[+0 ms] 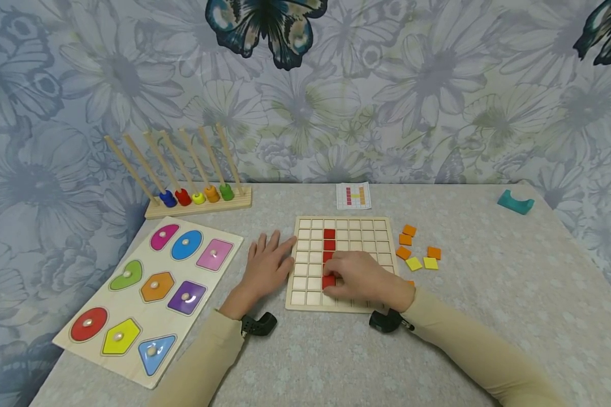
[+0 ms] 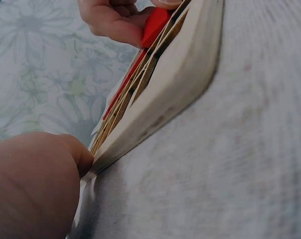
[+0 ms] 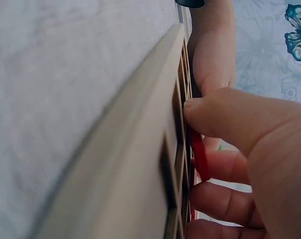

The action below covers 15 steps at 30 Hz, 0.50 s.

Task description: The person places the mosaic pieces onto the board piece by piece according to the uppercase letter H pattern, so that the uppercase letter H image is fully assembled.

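A wooden grid board (image 1: pixel 356 233) lies on the table with several red square tiles in one column, the upper ones (image 1: pixel 329 245) flat in their cells. My right hand (image 1: pixel 361 277) is over the board and pinches a red tile (image 1: pixel 328 281) between thumb and fingers, low in that same column. Seen from the left wrist, this red tile (image 2: pixel 155 26) is tilted at the board's surface; the right wrist view shows the tile (image 3: pixel 199 153) under the thumb. My left hand (image 1: pixel 266 267) rests with fingers spread at the board's left edge, fingertips right at the rim.
Orange tiles (image 1: pixel 405 239) and yellow tiles (image 1: pixel 430 263) lie loose right of the board. Behind it is a small pattern card (image 1: pixel 353 196). A shape puzzle (image 1: pixel 163 316) and a peg stand (image 1: pixel 198 209) with coloured rings occupy the left; a teal curved piece (image 1: pixel 515 202) lies far right.
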{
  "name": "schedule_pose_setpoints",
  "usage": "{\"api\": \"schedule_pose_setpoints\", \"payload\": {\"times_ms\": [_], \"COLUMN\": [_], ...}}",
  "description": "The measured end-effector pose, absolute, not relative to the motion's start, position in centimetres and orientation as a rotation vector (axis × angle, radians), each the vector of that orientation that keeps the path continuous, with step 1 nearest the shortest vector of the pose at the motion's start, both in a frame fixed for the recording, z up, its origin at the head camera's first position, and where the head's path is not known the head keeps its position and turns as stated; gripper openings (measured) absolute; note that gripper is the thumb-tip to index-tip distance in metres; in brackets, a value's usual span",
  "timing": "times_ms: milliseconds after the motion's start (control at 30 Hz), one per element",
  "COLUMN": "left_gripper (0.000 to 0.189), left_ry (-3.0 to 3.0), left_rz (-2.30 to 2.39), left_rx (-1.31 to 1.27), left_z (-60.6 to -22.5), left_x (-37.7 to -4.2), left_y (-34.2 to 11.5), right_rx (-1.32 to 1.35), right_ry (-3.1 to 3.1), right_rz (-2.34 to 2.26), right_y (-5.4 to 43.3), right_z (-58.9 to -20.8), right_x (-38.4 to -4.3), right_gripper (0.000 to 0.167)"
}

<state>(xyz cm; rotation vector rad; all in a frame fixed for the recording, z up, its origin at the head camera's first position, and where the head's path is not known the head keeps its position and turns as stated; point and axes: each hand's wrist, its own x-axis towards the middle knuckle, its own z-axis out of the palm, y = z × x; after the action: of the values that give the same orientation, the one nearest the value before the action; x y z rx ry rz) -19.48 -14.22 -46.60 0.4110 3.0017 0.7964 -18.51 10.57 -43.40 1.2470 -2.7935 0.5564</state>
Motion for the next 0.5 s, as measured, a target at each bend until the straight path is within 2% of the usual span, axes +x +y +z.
{"api": "schedule_pose_setpoints", "payload": {"times_ms": [500], "left_gripper": [0.052], "left_ry": [3.002], "left_rz": [0.801], "left_rx": [0.412], "left_z": [-46.52], "left_x": [-19.34], "left_y": [-14.22], "right_rx": [1.245], "right_ry": [-2.801], "right_rz": [0.536], "right_y": [10.5], "right_z": [-43.72], "right_x": [-18.15], "right_gripper": [0.018]}}
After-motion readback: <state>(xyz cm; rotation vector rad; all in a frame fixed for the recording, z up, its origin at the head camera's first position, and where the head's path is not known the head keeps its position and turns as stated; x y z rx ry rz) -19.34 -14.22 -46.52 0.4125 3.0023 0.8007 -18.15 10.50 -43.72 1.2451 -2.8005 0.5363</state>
